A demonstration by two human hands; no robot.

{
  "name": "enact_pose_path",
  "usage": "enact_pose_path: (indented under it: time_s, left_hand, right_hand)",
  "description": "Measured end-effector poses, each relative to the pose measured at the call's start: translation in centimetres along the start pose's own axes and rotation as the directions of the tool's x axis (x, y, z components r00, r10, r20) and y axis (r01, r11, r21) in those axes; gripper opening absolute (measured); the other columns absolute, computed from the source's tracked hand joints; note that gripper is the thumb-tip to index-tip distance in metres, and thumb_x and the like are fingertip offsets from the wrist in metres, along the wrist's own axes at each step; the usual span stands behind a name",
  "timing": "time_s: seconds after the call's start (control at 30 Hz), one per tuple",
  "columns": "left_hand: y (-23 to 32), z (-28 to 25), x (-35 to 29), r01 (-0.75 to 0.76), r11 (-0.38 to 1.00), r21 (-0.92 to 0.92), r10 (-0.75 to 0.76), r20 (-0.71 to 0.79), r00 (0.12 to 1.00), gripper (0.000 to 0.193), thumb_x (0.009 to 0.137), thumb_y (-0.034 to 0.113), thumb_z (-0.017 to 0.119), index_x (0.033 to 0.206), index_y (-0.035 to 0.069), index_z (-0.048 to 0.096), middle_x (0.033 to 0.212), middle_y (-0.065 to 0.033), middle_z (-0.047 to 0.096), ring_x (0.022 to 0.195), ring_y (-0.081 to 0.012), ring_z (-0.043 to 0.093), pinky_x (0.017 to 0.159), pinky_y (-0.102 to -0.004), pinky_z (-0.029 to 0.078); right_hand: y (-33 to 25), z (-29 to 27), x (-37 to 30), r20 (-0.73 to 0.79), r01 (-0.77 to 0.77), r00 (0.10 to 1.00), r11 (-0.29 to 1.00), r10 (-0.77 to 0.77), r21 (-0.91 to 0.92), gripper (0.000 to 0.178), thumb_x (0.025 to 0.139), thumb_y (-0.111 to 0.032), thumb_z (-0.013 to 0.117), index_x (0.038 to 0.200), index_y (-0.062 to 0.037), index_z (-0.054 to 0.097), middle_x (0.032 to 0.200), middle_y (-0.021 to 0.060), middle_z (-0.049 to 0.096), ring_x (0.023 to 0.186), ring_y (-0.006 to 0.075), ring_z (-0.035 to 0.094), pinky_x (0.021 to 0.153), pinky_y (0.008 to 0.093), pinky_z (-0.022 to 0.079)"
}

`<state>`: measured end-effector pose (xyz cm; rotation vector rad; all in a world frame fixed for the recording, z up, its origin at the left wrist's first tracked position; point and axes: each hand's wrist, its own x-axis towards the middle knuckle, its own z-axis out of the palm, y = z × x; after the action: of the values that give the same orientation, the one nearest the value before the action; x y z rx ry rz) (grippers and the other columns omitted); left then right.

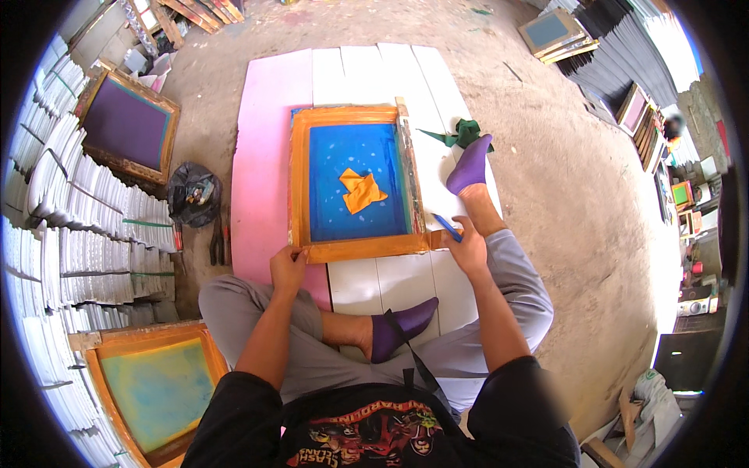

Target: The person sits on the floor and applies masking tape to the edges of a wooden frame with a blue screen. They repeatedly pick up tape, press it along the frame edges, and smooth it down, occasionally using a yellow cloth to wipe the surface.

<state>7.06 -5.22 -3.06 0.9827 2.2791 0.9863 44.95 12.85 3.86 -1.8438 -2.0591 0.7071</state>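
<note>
A wooden silk-screen frame [360, 249] with a blue mesh [335, 160] lies flat in front of me. A crumpled orange cloth [363, 192] rests on the mesh, with pale spots around it. At the frame's near left corner, my left hand [288, 269] is closed, its fingertips pinching the wood. My right hand [470, 248] is closed around a slim blue pen-like tool [447, 227], held just beside the near right corner. The tool's exact kind is too small to make out. Dark green cloth [466, 132] lies near my foot.
White and pink boards [269, 156] lie beneath the frame. Paper stacks [94, 257] line the left, beside a purple-meshed screen [125, 125], a black bag [194, 195] and pliers [217, 242]. A yellow-green screen [160, 382] is at lower left. My purple-socked feet [402, 329] flank the work.
</note>
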Motion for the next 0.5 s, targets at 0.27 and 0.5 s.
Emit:
enact_pose_path:
  time_s: [0.27,0.5]
  left_hand:
    - [-0.9,-0.2,0.0,-0.018,0.986,-0.168,0.002,-0.097,0.995,0.018,0.090,0.011,0.078,0.095,-0.005,0.076,0.077,-0.0115,0.073,0.069,-0.0161,0.066,0.067,-0.0331,0.054]
    - [-2.7,-4.1,2.4,-0.018,0.940,-0.341,-0.012,-0.088,0.996,0.018,0.091,0.009,0.078,0.096,-0.008,0.073,0.078,-0.0038,0.070,0.069,-0.0090,0.061,0.064,-0.0268,0.050]
  right_hand:
    - [1.6,-1.9,2.4,0.264,0.060,0.964,0.983,-0.012,-0.175,0.040,0.083,-0.038,0.083,0.111,-0.0095,0.079,0.090,0.0165,0.076,0.084,0.0352,0.074,0.078,0.0460,0.055]
    - [2.3,-7.2,3.1,0.290,0.019,0.956,0.993,-0.051,0.113,0.037,0.086,-0.024,0.083,0.118,-0.0066,0.076,0.091,0.0109,0.075,0.083,0.0227,0.071,0.078,0.0380,0.054]
